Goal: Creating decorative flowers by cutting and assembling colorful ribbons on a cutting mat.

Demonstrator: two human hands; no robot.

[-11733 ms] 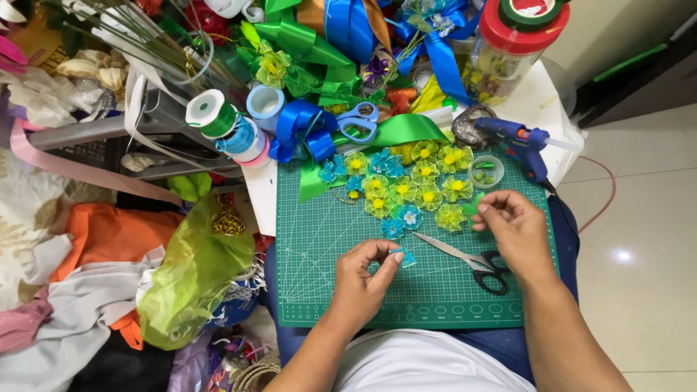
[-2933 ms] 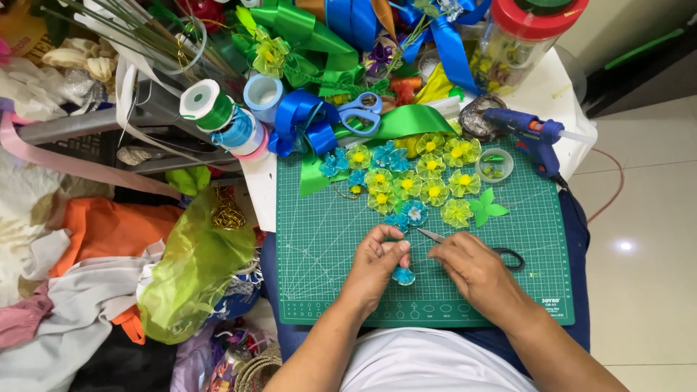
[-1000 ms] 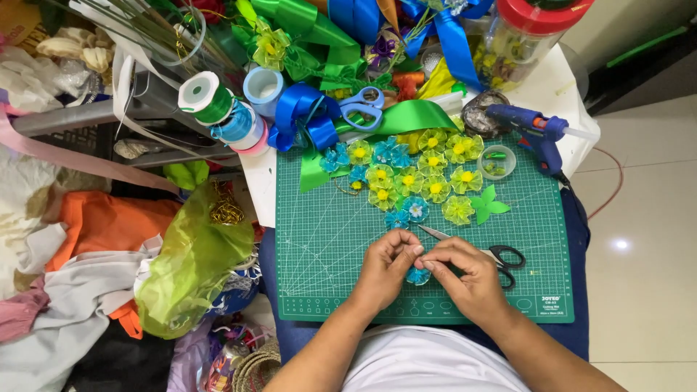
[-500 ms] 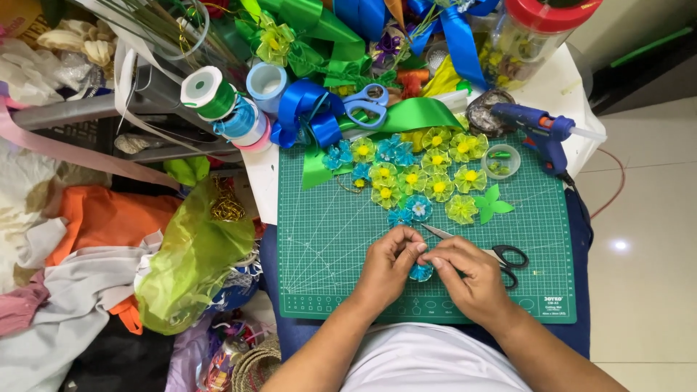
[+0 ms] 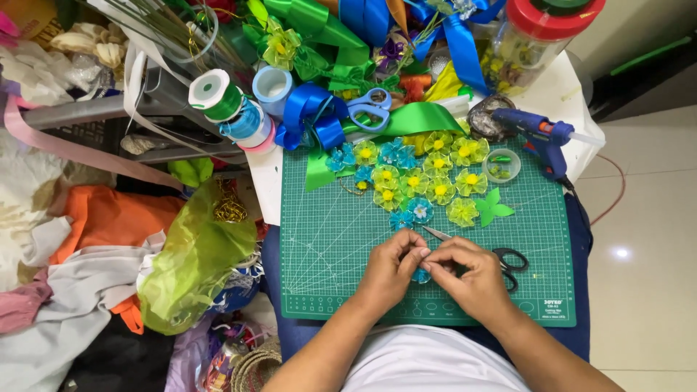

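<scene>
Both hands meet over the green cutting mat (image 5: 327,247) on my lap. My left hand (image 5: 388,267) and my right hand (image 5: 468,276) pinch a small blue ribbon flower (image 5: 421,276) between their fingertips; most of it is hidden by the fingers. Black-handled scissors (image 5: 504,258) lie on the mat under my right hand, their blades pointing up-left. Several yellow-green and blue ribbon flowers (image 5: 414,181) lie in a cluster at the mat's far side, with a green leaf piece (image 5: 494,207) to their right.
A blue glue gun (image 5: 541,138) and a small round dish (image 5: 501,165) sit at the mat's far right corner. Ribbon spools (image 5: 232,109), blue-handled scissors (image 5: 370,109), green and blue ribbons and a red-lidded jar (image 5: 526,40) crowd the back. Cloth and a green bag (image 5: 192,261) are piled at left.
The hands stay together on the blue flower, with small shifts of the fingers. The view has drifted slightly.
</scene>
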